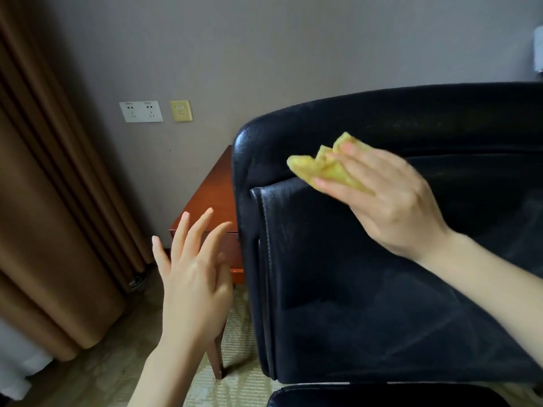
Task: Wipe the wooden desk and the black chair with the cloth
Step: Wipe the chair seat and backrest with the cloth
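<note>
While the brown curtain (44, 201) hangs down the far left and two white sockets (141, 111) sit on the wall beside a yellow plate (181, 111), the work is going on further right. The left grip (191, 283) is spread, fingers long and apart, holding nothing. It hovers in front of the near corner of the worktop (211, 198), and I cannot tell whether it touches anything. That reddish wooden worktop shows only as a narrow strip between the wall and the chair (382, 304), which stands right against it.

The black chair fills the right half of the room from where I stand, its padded back facing us. The yellow cloth (317, 168) is up at the top left of that back, bunched, with loose corners poking past the fingertips. The right grip (390, 198) has its fingers laid fairly straight over the cloth, and the thumb is hidden behind. I take it the cloth is pinched between the two. The hand is blurred, so I cannot say whether the cloth is against the leather.

By my reckoning the chair step is in hand, on the backrest. The next move calls for the cloth to be pressed flat and drawn across the back. The free hand could steady the chair's edge.
</note>
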The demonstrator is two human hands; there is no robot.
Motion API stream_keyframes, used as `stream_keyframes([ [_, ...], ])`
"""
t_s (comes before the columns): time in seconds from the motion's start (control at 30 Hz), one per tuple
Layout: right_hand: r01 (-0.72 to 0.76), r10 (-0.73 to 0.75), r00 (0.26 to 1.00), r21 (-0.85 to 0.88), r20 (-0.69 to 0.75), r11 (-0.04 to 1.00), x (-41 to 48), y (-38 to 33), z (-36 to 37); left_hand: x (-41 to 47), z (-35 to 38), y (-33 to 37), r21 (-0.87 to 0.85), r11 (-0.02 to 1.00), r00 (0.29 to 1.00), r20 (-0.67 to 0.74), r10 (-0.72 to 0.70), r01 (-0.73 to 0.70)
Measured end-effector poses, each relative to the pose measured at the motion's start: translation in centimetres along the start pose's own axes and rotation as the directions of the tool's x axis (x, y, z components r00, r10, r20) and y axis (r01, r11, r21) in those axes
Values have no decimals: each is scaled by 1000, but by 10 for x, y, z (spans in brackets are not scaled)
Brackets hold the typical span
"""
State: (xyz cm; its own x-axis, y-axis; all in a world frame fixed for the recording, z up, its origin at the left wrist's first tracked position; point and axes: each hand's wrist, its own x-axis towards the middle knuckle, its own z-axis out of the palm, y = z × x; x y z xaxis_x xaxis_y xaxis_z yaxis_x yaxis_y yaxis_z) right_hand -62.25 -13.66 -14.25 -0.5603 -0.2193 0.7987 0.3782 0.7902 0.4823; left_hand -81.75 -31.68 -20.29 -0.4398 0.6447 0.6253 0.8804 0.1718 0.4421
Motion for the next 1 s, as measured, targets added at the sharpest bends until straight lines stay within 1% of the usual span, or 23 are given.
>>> stream_keyframes([
  [0.1,-115,116,991,23,-59,993,32,-6,12,2,-2,7,-44,997,997,37,61,-59],
  [0.2,-174,179,983,99,-45,980,55,-23,23,2,0,9,2,988,980,129,154,-155],
  [0.33,-120,116,992,116,42,986,56,-35,25,2,10,12,65,975,957,219,192,-210],
  [0.47,-51,38,993,118,110,992,36,-43,16,2,14,13,96,979,959,238,152,-179],
  [0.53,-53,37,990,115,134,992,24,-45,11,2,14,15,136,977,966,225,130,-163],
  [0.63,-105,91,987,99,133,990,7,-40,5,2,15,18,175,973,972,205,114,-151],
  [0.73,-167,164,982,32,93,985,-13,-32,1,3,13,20,242,957,976,183,116,-159],
  [0.8,-220,221,974,-34,45,975,-30,-24,-4,5,12,24,253,951,980,131,151,-181],
  [0.87,-281,283,959,-102,-1,954,-49,-13,-11,7,16,28,232,952,980,70,186,-197],
  [0.93,-353,351,936,-144,-37,925,-66,-1,-15,8,19,33,185,969,986,11,166,-165],
  [1.0,-421,416,907,-201,-68,884,-85,14,-25,12,23,44,145,974,983,-36,182,-175],
])
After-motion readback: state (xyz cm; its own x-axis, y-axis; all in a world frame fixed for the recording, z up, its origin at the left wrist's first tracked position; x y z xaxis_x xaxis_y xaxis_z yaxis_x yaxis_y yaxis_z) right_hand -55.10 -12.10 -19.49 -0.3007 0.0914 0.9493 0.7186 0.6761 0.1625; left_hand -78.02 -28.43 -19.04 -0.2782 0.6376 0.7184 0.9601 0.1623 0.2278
